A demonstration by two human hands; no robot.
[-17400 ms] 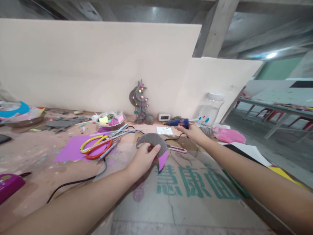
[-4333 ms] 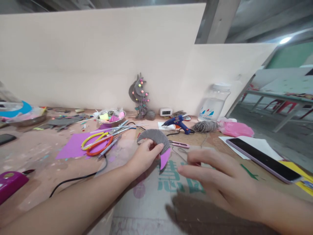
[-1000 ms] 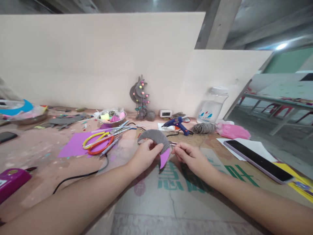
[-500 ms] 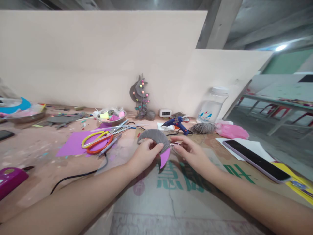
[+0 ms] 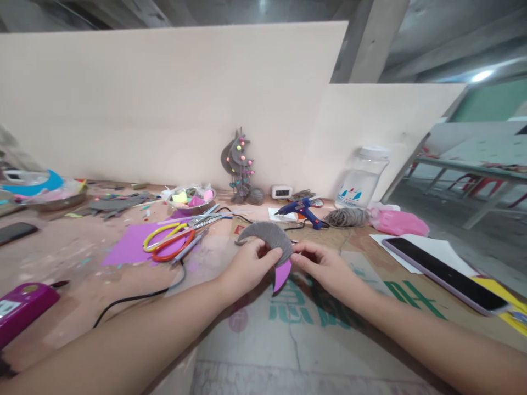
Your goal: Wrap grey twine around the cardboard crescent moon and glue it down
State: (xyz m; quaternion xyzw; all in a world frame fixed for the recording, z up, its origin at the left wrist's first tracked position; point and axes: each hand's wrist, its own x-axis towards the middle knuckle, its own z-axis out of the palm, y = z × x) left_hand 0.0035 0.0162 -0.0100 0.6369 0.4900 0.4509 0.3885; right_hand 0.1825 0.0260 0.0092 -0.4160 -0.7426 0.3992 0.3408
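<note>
A crescent moon shape (image 5: 269,235) wrapped in grey yarn is held up over the table's middle. Its lower tip (image 5: 282,276) is bare and purple. My left hand (image 5: 253,266) is closed on the crescent's inner side, thumb in front and fingers behind. Against the right edge of the crescent, my right hand (image 5: 315,258) pinches thumb and fingers together on what looks like the grey yarn; the strand itself is mostly hidden by the fingertips.
Scissors (image 5: 168,241) lie on purple sheets (image 5: 127,244) at left. Behind the crescent are a blue glue gun (image 5: 302,210), a yarn bundle (image 5: 348,217), a bottle (image 5: 362,178) and a decorated moon ornament (image 5: 239,164). A phone (image 5: 444,274) lies at right.
My right hand has come closer to the crescent, its fingertips now at the edge. The left hand keeps its hold. The whole view has shifted slightly.
</note>
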